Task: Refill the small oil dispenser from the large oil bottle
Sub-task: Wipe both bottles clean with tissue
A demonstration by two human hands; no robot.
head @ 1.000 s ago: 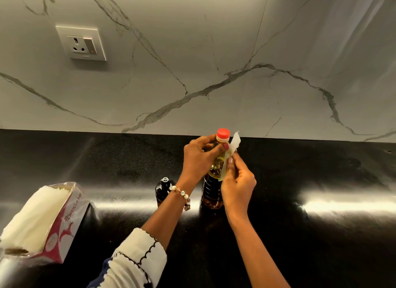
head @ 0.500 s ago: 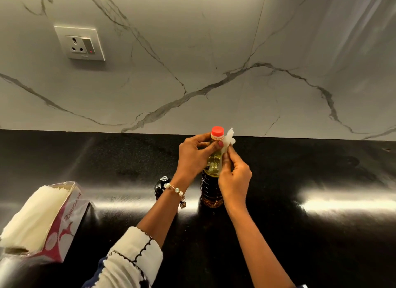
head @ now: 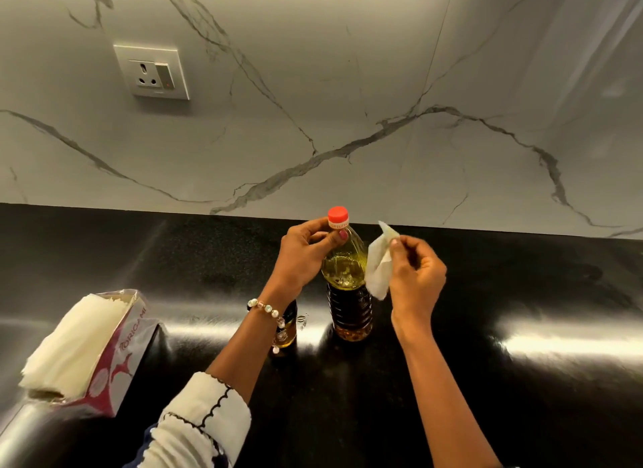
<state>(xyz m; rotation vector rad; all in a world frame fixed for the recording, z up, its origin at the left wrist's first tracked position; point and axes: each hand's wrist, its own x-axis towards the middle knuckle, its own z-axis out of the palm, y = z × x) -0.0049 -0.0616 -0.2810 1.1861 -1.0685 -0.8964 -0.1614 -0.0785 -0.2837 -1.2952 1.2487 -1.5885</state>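
Observation:
The large oil bottle (head: pixel 349 293) stands upright on the black counter, holding yellow oil, its red cap (head: pixel 338 216) on. My left hand (head: pixel 306 255) grips the bottle's neck just under the cap. My right hand (head: pixel 415 276) pinches a white tissue (head: pixel 379 267) just right of the bottle's shoulder, off the plastic. The small dark oil dispenser (head: pixel 288 323) stands left of the bottle, mostly hidden behind my left wrist and bead bracelet.
An opened pack of white tissues (head: pixel 83 349) lies at the counter's left. The marble backsplash (head: pixel 348 102) rises behind the counter (head: pixel 522 293), with a wall socket (head: pixel 153 70) at upper left.
My right hand has pulled the tissue away from the bottle's neck to the right. My left hand keeps hold of the neck. The view has shifted closer.

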